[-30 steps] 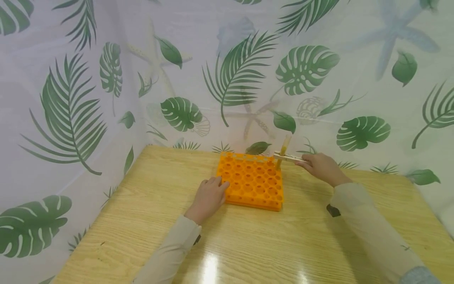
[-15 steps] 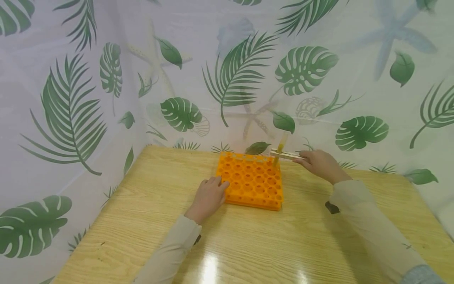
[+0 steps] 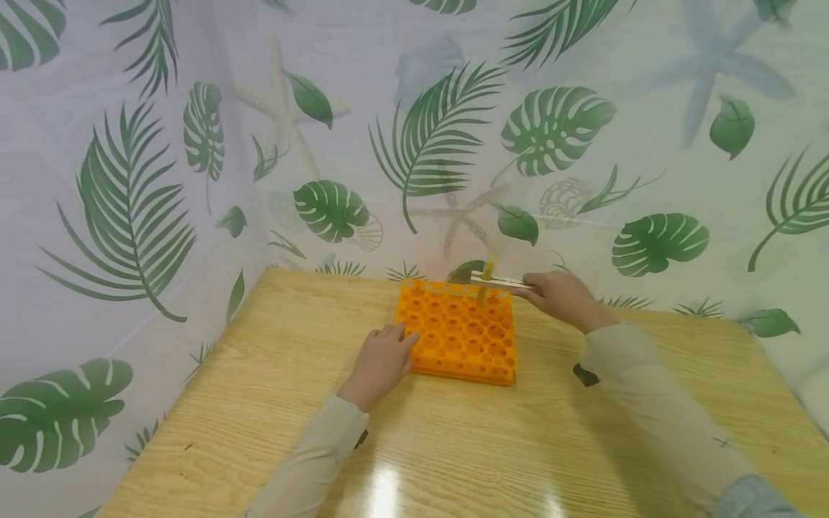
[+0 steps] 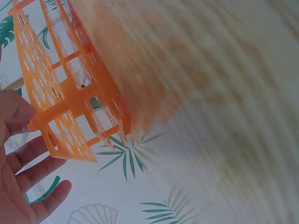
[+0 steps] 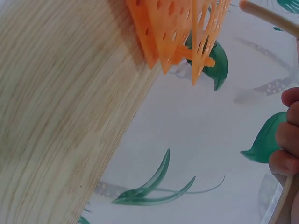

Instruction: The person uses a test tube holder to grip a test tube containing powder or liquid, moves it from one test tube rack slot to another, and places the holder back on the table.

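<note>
Risk noted: the slim, translucent yellowish tube (image 3: 489, 267) could slip if the pale wooden clamp (image 3: 508, 283) loosens, or knock a hole's rim if lowered tilted. The tube leans over the far side of the orange perforated plastic rack (image 3: 460, 369); blur leaves its tip's seating uncertain. Right hand (image 3: 560, 297) grips the clamp's handle; left hand (image 3: 381, 360) holds the rack's left edge.

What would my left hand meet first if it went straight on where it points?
The orange rack; the left hand seems to touch it near its front left corner, though exact depth is unclear.
</note>
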Demonstrator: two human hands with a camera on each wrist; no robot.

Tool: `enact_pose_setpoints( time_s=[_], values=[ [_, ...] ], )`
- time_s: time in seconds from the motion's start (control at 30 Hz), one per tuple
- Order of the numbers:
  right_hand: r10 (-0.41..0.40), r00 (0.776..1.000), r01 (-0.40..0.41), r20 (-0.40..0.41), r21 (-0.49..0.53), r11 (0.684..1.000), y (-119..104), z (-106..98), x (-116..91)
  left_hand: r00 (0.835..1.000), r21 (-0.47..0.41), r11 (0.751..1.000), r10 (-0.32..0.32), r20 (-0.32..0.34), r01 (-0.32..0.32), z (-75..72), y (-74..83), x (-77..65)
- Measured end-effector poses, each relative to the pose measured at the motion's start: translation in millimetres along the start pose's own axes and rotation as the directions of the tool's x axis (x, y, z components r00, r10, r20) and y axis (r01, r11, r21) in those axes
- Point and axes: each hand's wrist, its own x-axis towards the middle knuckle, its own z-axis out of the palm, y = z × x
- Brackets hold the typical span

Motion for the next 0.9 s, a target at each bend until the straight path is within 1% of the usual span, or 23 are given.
enact_pose_setpoints(
  time_s=[0.1, 0.3, 0.6, 0.73, 0.9],
  values=[
    [-0.019, 1.000, 0.019, 0.003, 0.007, 1.000, -5.6, 2.6, 5.6, 1.000, 0.009, 1.000, -0.001, 0.010, 0.001, 0.3, -0.1, -0.3],
    [-0.027, 0.999, 0.025, 0.044, 0.042, 0.999, -17.5, 6.2, 15.2, 1.000, 0.052, 0.999, 0.009, 0.009, -0.009, 0.4, -0.4, 0.0],
    [-0.061, 0.996, 0.057, 0.061, 0.068, 0.996, -33.8, 14.8, 30.7, 1.000, 0.032, 0.999, 0.007, -0.001, -0.007, 2.4, -2.1, -0.2],
    [-0.075, 0.994, 0.071, 0.073, 0.056, 0.996, -41.1, 19.2, 38.5, 1.000, 0.037, 0.999, 0.003, 0.011, -0.004, 2.1, -2.4, 0.1],
    [-0.104, 0.993, 0.101, 0.062, 0.047, 0.994, -49.0, 24.0, 47.0, 1.000, 0.039, 0.999, 0.004, 0.016, -0.005, 0.9, -1.6, 0.1]
  ],
)
